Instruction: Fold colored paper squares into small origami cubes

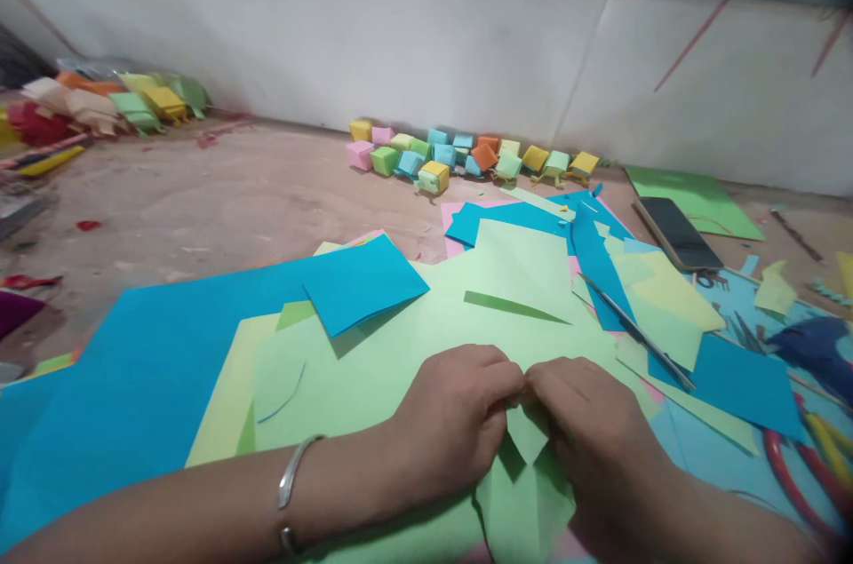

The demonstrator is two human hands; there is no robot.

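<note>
Both hands meet at the bottom centre, pinching a light green folded paper piece [526, 431] between them. My left hand [459, 413], with a silver bangle on the wrist, has its fingers closed at the paper's top edge. My right hand [586, 417] closes on the same edge from the other side, fingertips touching the left ones. Parts of the paper hide behind the hands. Under them lie large light green sheets [373, 391]. A folded blue paper [366, 284] and a pale green folded paper [523, 266] rest on these sheets.
Small folded paper figures [433, 178] line the wall, with more paper figures [137, 111] at far left. A phone [678, 231], a slim pointed tool [636, 329], red-handled scissors [796, 484] and paper scraps lie right. A large blue sheet [166, 351] covers the left.
</note>
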